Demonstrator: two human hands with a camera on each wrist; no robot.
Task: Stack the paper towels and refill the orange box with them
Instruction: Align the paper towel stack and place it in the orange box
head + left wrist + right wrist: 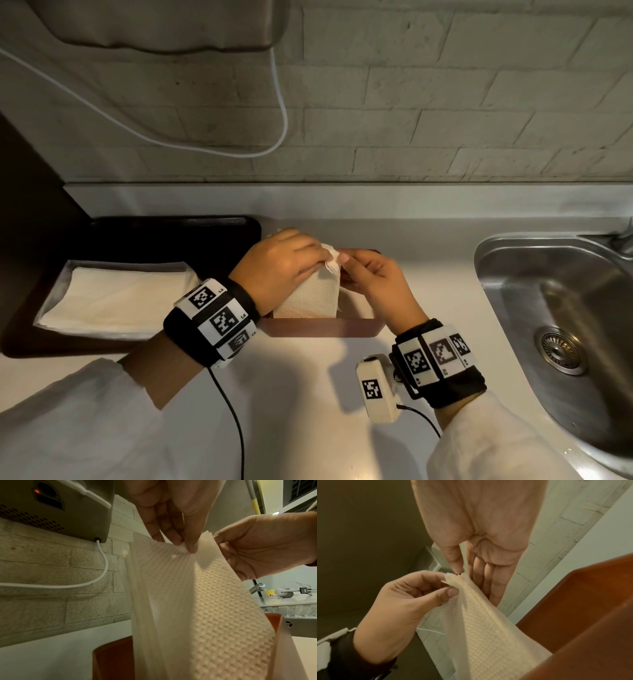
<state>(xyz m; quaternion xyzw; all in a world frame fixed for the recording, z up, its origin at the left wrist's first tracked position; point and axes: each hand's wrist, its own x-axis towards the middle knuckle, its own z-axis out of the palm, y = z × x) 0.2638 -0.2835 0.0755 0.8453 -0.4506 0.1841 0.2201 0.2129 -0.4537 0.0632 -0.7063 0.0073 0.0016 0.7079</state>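
Note:
A bundle of white embossed paper towels (pixel 310 296) stands upright in the orange box (pixel 322 328) on the counter. My left hand (pixel 327 262) pinches the bundle's top corner between thumb and fingers, as the left wrist view shows, with the left hand (pixel 187 546) on the paper towels (pixel 197 601). My right hand (pixel 346 258) meets the same corner from the right. In the right wrist view the right hand (pixel 462 572) has its thumb on the front of the paper towels (pixel 488 635) and its fingers behind them. The orange box (pixel 582 601) is open-topped.
A second flat stack of paper towels (pixel 113 298) lies in a shallow tray on the left, in front of a black tray (pixel 171 226). A steel sink (pixel 565 325) is set in the counter at the right. A hand dryer (pixel 154 24) with a white cable (pixel 284 113) hangs on the brick wall.

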